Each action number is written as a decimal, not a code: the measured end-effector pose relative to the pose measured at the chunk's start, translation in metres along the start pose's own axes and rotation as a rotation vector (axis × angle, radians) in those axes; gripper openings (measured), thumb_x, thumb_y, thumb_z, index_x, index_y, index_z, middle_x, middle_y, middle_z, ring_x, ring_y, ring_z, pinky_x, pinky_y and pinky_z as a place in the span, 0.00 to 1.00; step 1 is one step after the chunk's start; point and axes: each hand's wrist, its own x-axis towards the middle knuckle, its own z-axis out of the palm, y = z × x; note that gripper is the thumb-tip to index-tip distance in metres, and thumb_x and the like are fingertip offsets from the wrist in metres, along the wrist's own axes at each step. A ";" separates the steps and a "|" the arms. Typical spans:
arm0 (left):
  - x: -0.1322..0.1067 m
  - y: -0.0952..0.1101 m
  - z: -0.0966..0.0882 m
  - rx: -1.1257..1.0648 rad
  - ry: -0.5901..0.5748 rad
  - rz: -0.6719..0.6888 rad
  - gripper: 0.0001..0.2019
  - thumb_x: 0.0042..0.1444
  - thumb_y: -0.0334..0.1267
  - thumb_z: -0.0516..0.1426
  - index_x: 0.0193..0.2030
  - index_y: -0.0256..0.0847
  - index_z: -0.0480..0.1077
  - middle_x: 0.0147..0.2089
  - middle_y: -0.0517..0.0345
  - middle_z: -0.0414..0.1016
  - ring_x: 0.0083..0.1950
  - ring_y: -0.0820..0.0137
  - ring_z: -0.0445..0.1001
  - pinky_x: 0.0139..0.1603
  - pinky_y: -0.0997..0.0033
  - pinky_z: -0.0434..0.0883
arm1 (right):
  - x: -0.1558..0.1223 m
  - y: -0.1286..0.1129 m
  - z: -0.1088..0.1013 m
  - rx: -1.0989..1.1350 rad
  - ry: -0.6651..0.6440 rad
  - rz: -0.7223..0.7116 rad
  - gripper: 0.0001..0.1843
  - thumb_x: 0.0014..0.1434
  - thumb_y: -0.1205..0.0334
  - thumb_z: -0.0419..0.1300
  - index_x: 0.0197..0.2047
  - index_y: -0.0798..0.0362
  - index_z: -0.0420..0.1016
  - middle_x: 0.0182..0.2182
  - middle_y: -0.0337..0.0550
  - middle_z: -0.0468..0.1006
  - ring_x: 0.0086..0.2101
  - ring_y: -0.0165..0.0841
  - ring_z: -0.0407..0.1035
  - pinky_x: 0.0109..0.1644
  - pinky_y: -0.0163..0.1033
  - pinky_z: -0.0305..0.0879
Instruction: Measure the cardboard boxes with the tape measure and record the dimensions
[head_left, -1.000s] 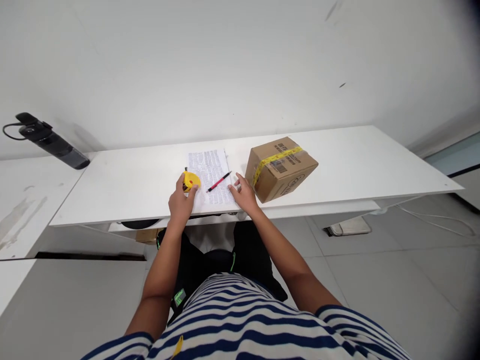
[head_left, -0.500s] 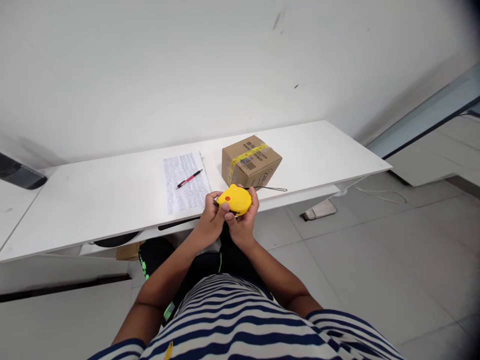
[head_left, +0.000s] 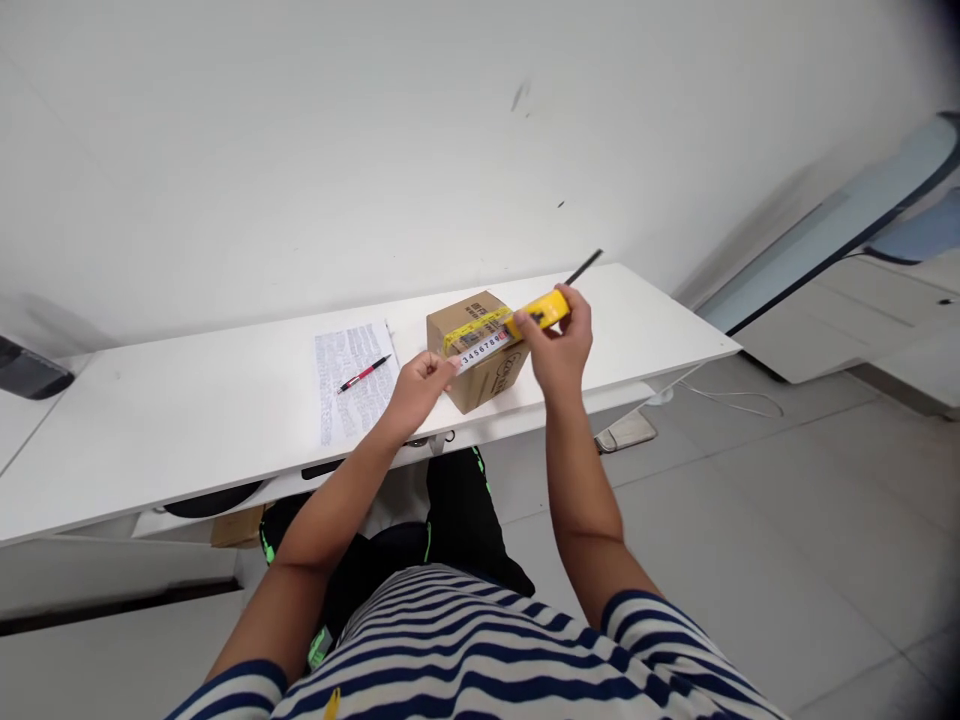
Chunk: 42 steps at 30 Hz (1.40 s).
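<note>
My right hand (head_left: 561, 340) is closed round a yellow tape measure (head_left: 541, 310), held just above the right side of a cardboard box (head_left: 480, 375) on the white table (head_left: 187, 410). The white tape blade (head_left: 484, 350) with printed numbers runs from the case leftward across the box. My left hand (head_left: 418, 385) pinches the free end of the blade at the box's left front edge. Yellow packing tape crosses the box top.
A printed sheet of paper (head_left: 346, 395) lies left of the box with a red pen (head_left: 364, 374) on it. A dark object (head_left: 30, 372) sits at the far left edge. Cables and a power strip (head_left: 626, 432) lie on the tiled floor under the table.
Both hands have lifted the tape measure from near the table's front edge up to the box. The blade has been pulled out between them, right hand moving right, left hand holding the end.
</note>
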 end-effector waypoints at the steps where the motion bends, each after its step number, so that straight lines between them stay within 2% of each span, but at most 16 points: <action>1: 0.009 -0.004 -0.001 -0.001 0.033 -0.037 0.19 0.56 0.54 0.62 0.27 0.41 0.65 0.26 0.62 0.69 0.30 0.73 0.68 0.36 0.70 0.66 | 0.021 0.011 -0.003 -0.053 0.044 0.045 0.40 0.55 0.46 0.66 0.67 0.47 0.60 0.65 0.55 0.63 0.63 0.49 0.63 0.64 0.58 0.68; 4: 0.031 -0.012 -0.007 -0.028 0.058 -0.170 0.20 0.55 0.56 0.61 0.26 0.41 0.65 0.26 0.61 0.68 0.29 0.73 0.67 0.34 0.71 0.64 | 0.063 0.030 -0.008 -0.197 0.088 0.118 0.40 0.53 0.50 0.66 0.65 0.53 0.64 0.63 0.57 0.65 0.64 0.49 0.61 0.70 0.59 0.58; 6: 0.040 -0.014 -0.007 -0.023 0.025 -0.217 0.21 0.54 0.57 0.60 0.25 0.41 0.64 0.25 0.61 0.68 0.28 0.73 0.66 0.33 0.70 0.63 | 0.073 0.031 -0.008 -0.257 0.035 0.130 0.39 0.52 0.51 0.67 0.64 0.55 0.65 0.62 0.58 0.66 0.63 0.49 0.62 0.72 0.58 0.56; 9: 0.043 -0.013 0.000 0.109 -0.026 -0.173 0.22 0.53 0.58 0.61 0.24 0.42 0.63 0.24 0.61 0.67 0.27 0.71 0.66 0.34 0.69 0.62 | 0.067 0.025 -0.006 -0.299 -0.058 0.098 0.39 0.52 0.50 0.67 0.64 0.54 0.66 0.62 0.57 0.66 0.63 0.49 0.62 0.71 0.58 0.57; 14: 0.044 -0.016 0.014 0.212 -0.057 -0.134 0.24 0.60 0.60 0.55 0.25 0.42 0.64 0.27 0.57 0.70 0.29 0.69 0.67 0.34 0.68 0.63 | 0.057 0.027 -0.008 -0.258 -0.100 0.056 0.38 0.53 0.50 0.66 0.65 0.49 0.64 0.62 0.54 0.64 0.63 0.46 0.62 0.69 0.59 0.59; 17: 0.044 -0.017 0.010 0.205 -0.082 -0.108 0.21 0.60 0.57 0.55 0.27 0.41 0.67 0.29 0.57 0.71 0.30 0.70 0.67 0.35 0.68 0.64 | 0.060 0.037 -0.016 -0.116 -0.198 0.049 0.38 0.53 0.52 0.67 0.66 0.44 0.62 0.62 0.49 0.65 0.58 0.41 0.66 0.65 0.56 0.65; 19: 0.045 -0.010 0.002 0.187 -0.085 -0.087 0.20 0.59 0.54 0.57 0.26 0.40 0.67 0.28 0.59 0.70 0.29 0.71 0.66 0.35 0.69 0.64 | 0.059 0.038 -0.021 -0.019 -0.196 0.050 0.38 0.51 0.52 0.68 0.64 0.43 0.63 0.60 0.46 0.66 0.54 0.39 0.68 0.60 0.53 0.70; 22: 0.047 0.013 -0.017 0.161 -0.007 -0.005 0.19 0.59 0.52 0.58 0.26 0.40 0.67 0.27 0.61 0.68 0.28 0.73 0.64 0.36 0.70 0.64 | 0.042 0.025 -0.028 -0.012 -0.020 -0.040 0.40 0.48 0.49 0.71 0.63 0.43 0.65 0.59 0.46 0.65 0.53 0.40 0.69 0.54 0.50 0.75; 25: 0.059 0.046 -0.035 0.151 0.031 0.068 0.17 0.60 0.52 0.58 0.30 0.40 0.69 0.32 0.58 0.71 0.31 0.73 0.67 0.39 0.69 0.66 | 0.002 0.001 -0.027 -0.138 0.239 -0.233 0.43 0.47 0.46 0.74 0.63 0.42 0.65 0.55 0.48 0.62 0.53 0.44 0.68 0.53 0.55 0.76; 28: 0.088 0.072 -0.039 0.228 -0.059 0.117 0.15 0.62 0.50 0.57 0.35 0.40 0.70 0.40 0.54 0.76 0.38 0.70 0.71 0.43 0.67 0.68 | -0.049 -0.021 -0.014 -0.250 0.476 -0.479 0.38 0.48 0.48 0.76 0.60 0.44 0.68 0.48 0.49 0.63 0.49 0.44 0.67 0.51 0.57 0.76; 30: 0.113 0.078 -0.032 0.360 -0.142 0.147 0.14 0.64 0.49 0.56 0.36 0.40 0.70 0.41 0.53 0.76 0.39 0.69 0.71 0.45 0.66 0.67 | -0.076 -0.031 0.000 -0.282 0.522 -0.587 0.32 0.51 0.53 0.75 0.57 0.43 0.70 0.44 0.46 0.63 0.44 0.41 0.67 0.45 0.53 0.78; 32: 0.134 0.073 -0.020 0.550 -0.156 0.152 0.14 0.66 0.46 0.54 0.34 0.39 0.69 0.39 0.52 0.75 0.38 0.68 0.70 0.44 0.65 0.65 | -0.092 -0.037 0.014 -0.286 0.484 -0.575 0.25 0.55 0.58 0.73 0.54 0.43 0.72 0.45 0.46 0.63 0.40 0.36 0.68 0.41 0.47 0.78; 35: 0.151 0.054 -0.002 0.775 -0.102 0.120 0.15 0.68 0.45 0.51 0.32 0.39 0.68 0.37 0.51 0.75 0.37 0.66 0.68 0.42 0.65 0.63 | -0.095 -0.040 0.027 -0.309 0.384 -0.452 0.15 0.61 0.60 0.67 0.51 0.45 0.75 0.47 0.47 0.66 0.38 0.33 0.70 0.40 0.42 0.77; 38: 0.153 0.033 0.008 0.846 -0.106 0.073 0.18 0.69 0.48 0.48 0.33 0.40 0.70 0.40 0.49 0.77 0.38 0.65 0.69 0.40 0.66 0.62 | -0.086 -0.042 0.031 -0.385 0.307 -0.393 0.13 0.63 0.59 0.64 0.51 0.47 0.77 0.46 0.48 0.68 0.42 0.36 0.73 0.44 0.44 0.78; 42: 0.152 0.023 0.005 0.907 -0.129 0.054 0.21 0.70 0.50 0.46 0.36 0.39 0.73 0.42 0.47 0.79 0.38 0.64 0.71 0.39 0.66 0.62 | -0.076 -0.046 0.037 -0.413 0.231 -0.484 0.11 0.63 0.62 0.62 0.49 0.47 0.77 0.48 0.49 0.70 0.48 0.38 0.74 0.49 0.45 0.78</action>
